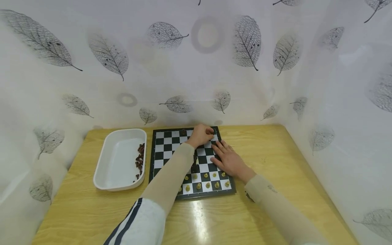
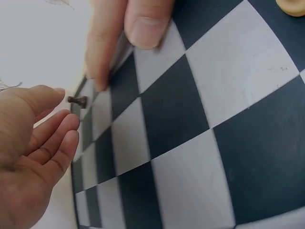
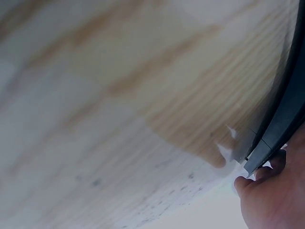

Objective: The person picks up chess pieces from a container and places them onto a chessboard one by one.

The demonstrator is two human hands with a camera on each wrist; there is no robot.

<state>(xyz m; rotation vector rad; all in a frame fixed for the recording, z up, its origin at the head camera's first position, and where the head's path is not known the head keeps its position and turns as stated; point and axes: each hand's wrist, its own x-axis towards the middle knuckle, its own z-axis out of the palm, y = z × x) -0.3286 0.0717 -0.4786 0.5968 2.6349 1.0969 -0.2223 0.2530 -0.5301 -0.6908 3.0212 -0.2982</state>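
Over the far right corner of the black-and-white chessboard, my left hand reaches with bent fingers. A dark brown chess piece stands on the far edge squares, just beyond the parted thumb and fingertips of the left hand in the left wrist view. My right hand lies with straight, spread fingers on the board's right edge. In the right wrist view, the right hand is at the board's dark rim. Another dark brown piece stands on the far row.
Several cream chess pieces stand in the two near rows, some hidden by the left forearm. Left of the board is a white tray with dark brown pieces along its right wall. A leaf-patterned curtain hangs behind the wooden table.
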